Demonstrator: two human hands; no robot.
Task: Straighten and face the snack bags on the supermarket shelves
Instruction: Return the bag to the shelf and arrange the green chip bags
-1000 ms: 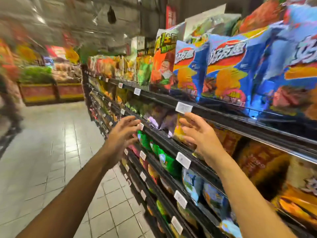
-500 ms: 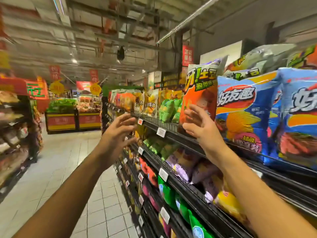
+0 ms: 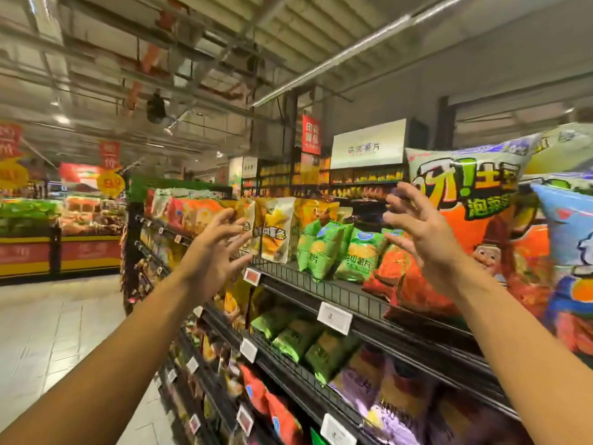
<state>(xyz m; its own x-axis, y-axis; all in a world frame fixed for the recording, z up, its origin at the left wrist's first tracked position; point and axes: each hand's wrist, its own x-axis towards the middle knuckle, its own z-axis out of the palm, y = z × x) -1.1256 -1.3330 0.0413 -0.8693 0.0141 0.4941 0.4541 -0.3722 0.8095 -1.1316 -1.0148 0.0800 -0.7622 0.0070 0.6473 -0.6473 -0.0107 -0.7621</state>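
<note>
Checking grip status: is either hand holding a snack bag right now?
No, the left hand and right hand hover with spread fingers, gripping nothing.

You have one view, worn on your head, wide-angle, tilted up along the aisle. The shelves (image 3: 369, 303) run from 5 o'clock close by to 11 o'clock far off. The ceiling (image 3: 224, 43) fills 12 o'clock, the floor (image 3: 48, 332) 8 o'clock.

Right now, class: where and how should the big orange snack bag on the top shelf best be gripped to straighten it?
Probably by the orange snack bag's two side edges, from the aisle-facing front. It stands upright and puffy, tall and wide; the open right hand is already in front of it, the open left hand farther left.
</note>
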